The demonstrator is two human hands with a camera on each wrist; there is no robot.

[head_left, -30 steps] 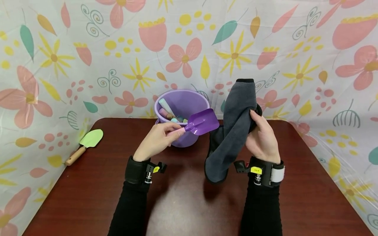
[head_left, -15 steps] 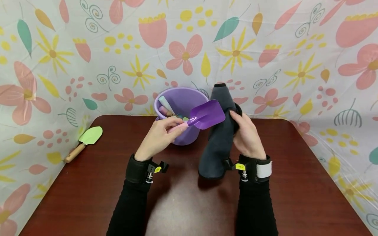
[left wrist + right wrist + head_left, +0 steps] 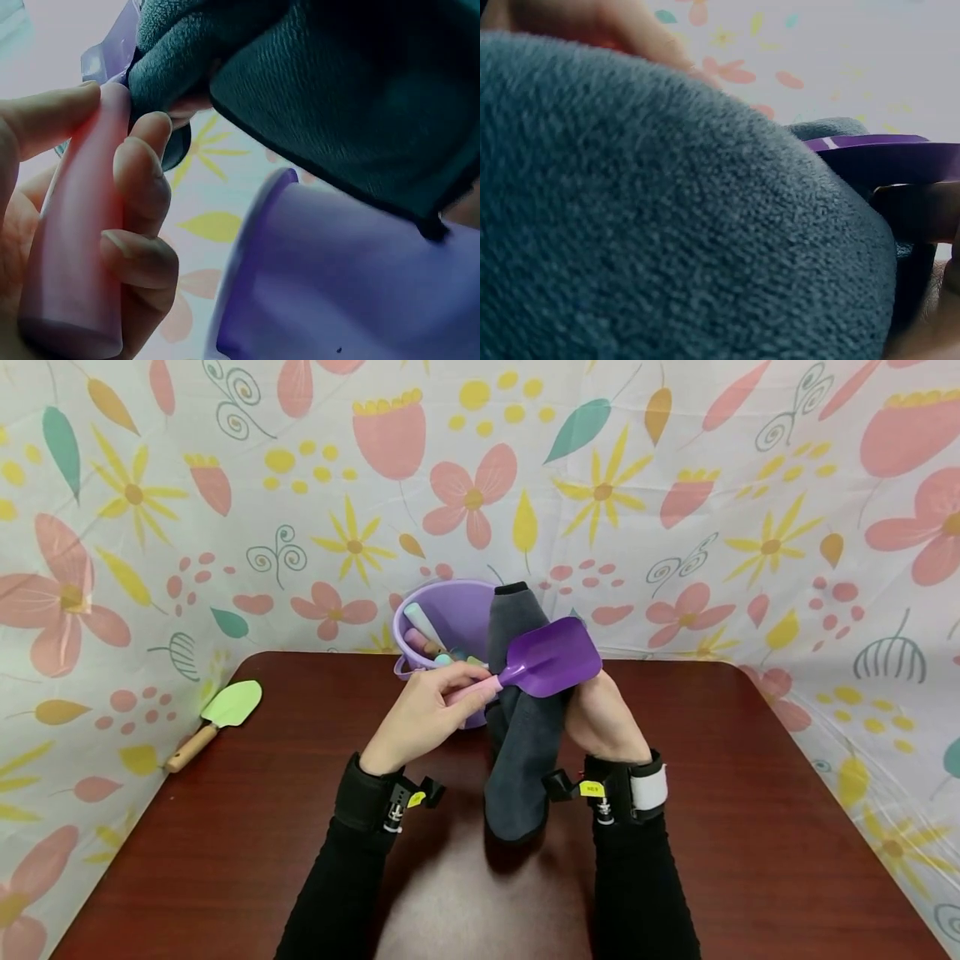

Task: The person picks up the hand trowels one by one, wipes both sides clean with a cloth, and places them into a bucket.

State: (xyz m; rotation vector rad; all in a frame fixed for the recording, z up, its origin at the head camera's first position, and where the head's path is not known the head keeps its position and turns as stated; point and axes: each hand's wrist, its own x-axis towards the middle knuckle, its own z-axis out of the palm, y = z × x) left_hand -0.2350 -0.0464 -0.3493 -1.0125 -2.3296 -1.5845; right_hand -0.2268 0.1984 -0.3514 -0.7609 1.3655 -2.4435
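Note:
My left hand point(image 3: 427, 714) pinches the pink handle of a toy shovel point(image 3: 555, 657) with a purple blade. In the left wrist view, thumb and fingers curl round the shovel's handle point(image 3: 79, 225). A dark grey cleaning cloth point(image 3: 516, 785) with black edging hangs bunched from my right hand point(image 3: 609, 718). The blade overlaps the cloth and hides the right fingertips in the head view. Whether blade and cloth touch is hard to tell. In the right wrist view, the cloth point(image 3: 667, 210) covers most of the picture, with the purple blade point(image 3: 892, 159) just beyond it.
Behind the hands stands a purple bucket point(image 3: 467, 610) holding several pastel toy pieces point(image 3: 422, 625). A green trowel point(image 3: 232, 707) with a wooden handle lies at the table's left edge. A flower-print sheet point(image 3: 637, 527) surrounds the brown table point(image 3: 750, 827).
My right hand has brought the cloth leftward, behind the shovel's blade and partly in front of the bucket. The left hand with the shovel has shifted slightly right.

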